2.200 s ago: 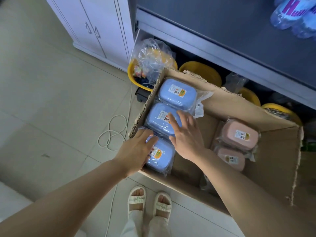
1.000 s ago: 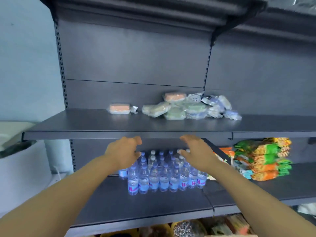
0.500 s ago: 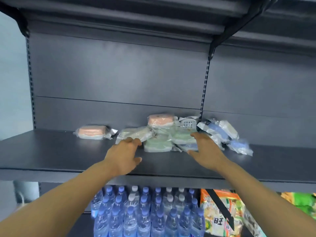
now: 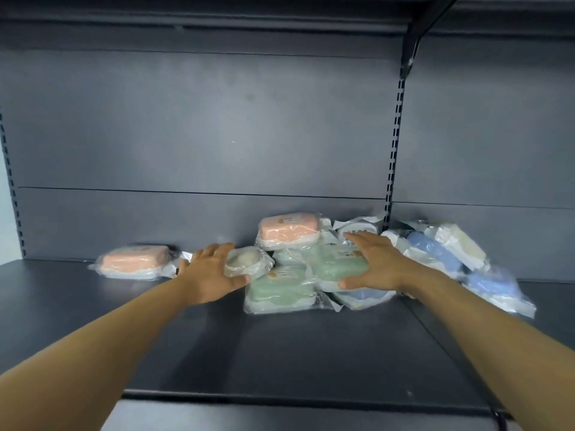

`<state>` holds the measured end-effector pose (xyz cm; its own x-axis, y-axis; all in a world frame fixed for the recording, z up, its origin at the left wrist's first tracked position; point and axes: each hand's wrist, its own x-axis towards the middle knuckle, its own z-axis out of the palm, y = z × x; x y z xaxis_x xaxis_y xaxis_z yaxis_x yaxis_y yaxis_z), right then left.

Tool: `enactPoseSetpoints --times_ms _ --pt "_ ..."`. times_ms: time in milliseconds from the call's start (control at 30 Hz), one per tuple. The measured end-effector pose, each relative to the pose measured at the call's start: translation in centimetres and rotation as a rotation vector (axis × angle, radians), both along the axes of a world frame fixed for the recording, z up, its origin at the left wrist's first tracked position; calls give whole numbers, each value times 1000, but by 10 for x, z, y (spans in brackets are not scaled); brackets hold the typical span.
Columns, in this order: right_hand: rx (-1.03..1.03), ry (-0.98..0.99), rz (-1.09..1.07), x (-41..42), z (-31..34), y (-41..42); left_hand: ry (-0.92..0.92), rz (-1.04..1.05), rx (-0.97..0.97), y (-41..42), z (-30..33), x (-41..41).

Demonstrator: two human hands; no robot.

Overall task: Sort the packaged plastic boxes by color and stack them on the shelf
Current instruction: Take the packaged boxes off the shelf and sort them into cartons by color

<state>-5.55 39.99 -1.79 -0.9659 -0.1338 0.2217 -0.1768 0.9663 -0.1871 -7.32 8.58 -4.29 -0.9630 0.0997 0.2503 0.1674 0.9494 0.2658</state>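
We've come up from the carton and both arms now reach into the mixed pile [image 4: 298,269] on the shelf [image 4: 311,353]: left hand [image 4: 211,275] spread at its left edge, right hand [image 4: 373,265] spread flat over its green boxes (nothing gripped) — sorting starts here.

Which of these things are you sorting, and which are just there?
For the job: pink boxes, green boxes, blue boxes, beige box, cream box, shelf.
Just there: back panel, upright rail.
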Motion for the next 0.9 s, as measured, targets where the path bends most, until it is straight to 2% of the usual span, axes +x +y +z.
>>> enactPoseSetpoints --times_ms 133,300,567,667,800,900 --pt "-20 -84 26 -14 -3 4 -160 -94 160 -5 -6 -22" --pt "-23 -34 48 -18 -5 2 -218 -89 181 -11 -4 -29" --pt "-12 195 9 -1 -14 0 56 -31 183 -9 -10 3" --pt "-74 263 28 20 -15 0 145 -42 181 -9 -2 28" --pt "-195 313 83 64 -17 -10 201 -115 208 -17 3 72" --pt "-239 280 102 109 -23 -26 212 -179 209 -27 3 110"
